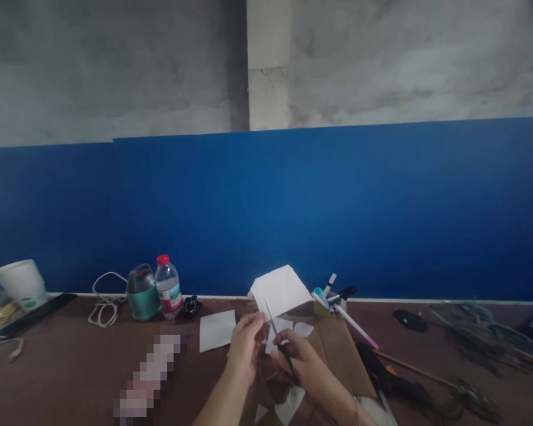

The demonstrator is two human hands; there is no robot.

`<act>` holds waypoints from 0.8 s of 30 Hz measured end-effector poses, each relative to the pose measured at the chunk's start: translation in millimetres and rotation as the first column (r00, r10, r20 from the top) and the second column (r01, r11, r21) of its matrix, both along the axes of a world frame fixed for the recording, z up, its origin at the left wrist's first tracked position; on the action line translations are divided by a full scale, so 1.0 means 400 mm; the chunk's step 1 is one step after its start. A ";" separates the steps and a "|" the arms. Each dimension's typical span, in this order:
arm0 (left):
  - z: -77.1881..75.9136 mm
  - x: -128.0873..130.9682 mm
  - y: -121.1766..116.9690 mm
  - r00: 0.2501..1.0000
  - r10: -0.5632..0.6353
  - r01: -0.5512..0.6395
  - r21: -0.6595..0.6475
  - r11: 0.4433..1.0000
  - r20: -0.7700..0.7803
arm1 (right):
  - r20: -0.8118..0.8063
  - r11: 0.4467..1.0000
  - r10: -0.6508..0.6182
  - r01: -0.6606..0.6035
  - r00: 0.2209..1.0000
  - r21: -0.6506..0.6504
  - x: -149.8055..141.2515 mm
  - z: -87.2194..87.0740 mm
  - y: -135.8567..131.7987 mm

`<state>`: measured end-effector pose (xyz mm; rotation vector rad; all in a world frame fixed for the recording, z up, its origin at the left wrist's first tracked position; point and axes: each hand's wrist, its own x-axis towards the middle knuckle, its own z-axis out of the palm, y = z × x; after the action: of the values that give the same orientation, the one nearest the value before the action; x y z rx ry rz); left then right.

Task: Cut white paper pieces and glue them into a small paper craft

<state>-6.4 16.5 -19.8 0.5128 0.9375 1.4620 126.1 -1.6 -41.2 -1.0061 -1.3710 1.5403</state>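
White paper sheet point(281, 289), head view, is held above the brown tabletop point(62, 373), its near edge pinched by the left hand point(245, 343), while the right hand point(305, 362) has its fingers closed round scissors point(286, 357). Judged light, flexible and easily creased; best gripped near an edge. Tabletop cluttered, backed by a blue partition point(293, 201) and stained grey wall point(160, 71).

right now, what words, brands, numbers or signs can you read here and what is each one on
No text can be read for certain.
Bottle label: coloured print, too small and blurred to read.
White cup: a green mark low on its side, too blurred to make out.
Pixelated patch: masked, nothing legible.
White paper in the left hand: no writing shows.
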 end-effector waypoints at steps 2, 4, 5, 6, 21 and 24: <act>0.002 0.004 -0.005 0.999 -0.016 0.015 0.004 1.000 0.039 | -0.009 1.000 -0.007 0.007 1.000 0.006 0.001 -0.003 -0.001; 0.004 0.005 -0.007 0.997 -0.033 0.033 0.011 0.999 0.067 | -0.010 1.000 0.000 0.000 1.000 0.014 0.004 -0.003 -0.002; 0.003 0.006 -0.007 0.996 -0.045 0.044 0.012 0.999 0.079 | -0.008 1.000 0.005 -0.005 1.000 0.020 0.004 -0.001 -0.002; 0.003 0.006 -0.006 0.994 -0.055 0.054 0.014 0.998 0.093 | -0.006 1.000 0.007 -0.007 1.000 0.030 0.004 0.000 -0.002; 0.016 0.006 -0.007 0.973 -0.067 0.076 -0.033 0.997 0.219 | 0.068 0.993 -0.059 0.052 0.996 0.103 -0.007 -0.018 0.007; 0.019 0.007 -0.008 0.973 -0.058 0.066 -0.029 0.997 0.224 | 0.090 0.990 -0.091 0.081 0.992 0.114 -0.008 -0.013 0.003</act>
<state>-3.6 13.2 -12.4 0.3395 0.7617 1.4109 123.1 -0.3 -46.3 -1.0671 -1.4429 1.3533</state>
